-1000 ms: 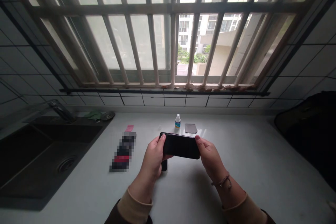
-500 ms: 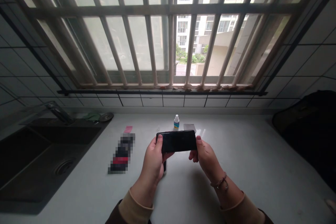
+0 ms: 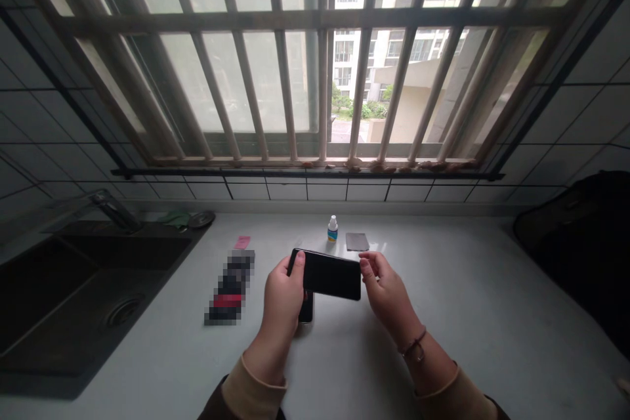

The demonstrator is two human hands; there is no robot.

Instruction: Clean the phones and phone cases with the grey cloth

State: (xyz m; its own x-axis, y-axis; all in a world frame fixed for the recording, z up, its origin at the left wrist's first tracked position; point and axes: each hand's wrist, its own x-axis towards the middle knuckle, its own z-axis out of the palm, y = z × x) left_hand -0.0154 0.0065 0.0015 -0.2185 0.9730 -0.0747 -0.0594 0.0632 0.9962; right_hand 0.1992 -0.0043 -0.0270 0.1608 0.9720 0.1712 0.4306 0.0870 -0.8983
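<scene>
A black phone is held flat and sideways above the white counter. My left hand grips its left end, thumb on the dark screen. At the phone's right end my right hand touches the edge with its fingertips; a bracelet is on that wrist. Under my left hand a second dark flat object lies on the counter, mostly hidden. Behind the phone stand a small white dropper bottle and a grey square cloth.
A dark sink with a faucet fills the left. A blurred dark-and-red pack and a pink slip lie left of my hands. A black bag sits at the right. A barred window is behind.
The phone has dropped a little toward the counter and shifted left. My right hand has loosened from a full grip to fingertips at the right edge.
</scene>
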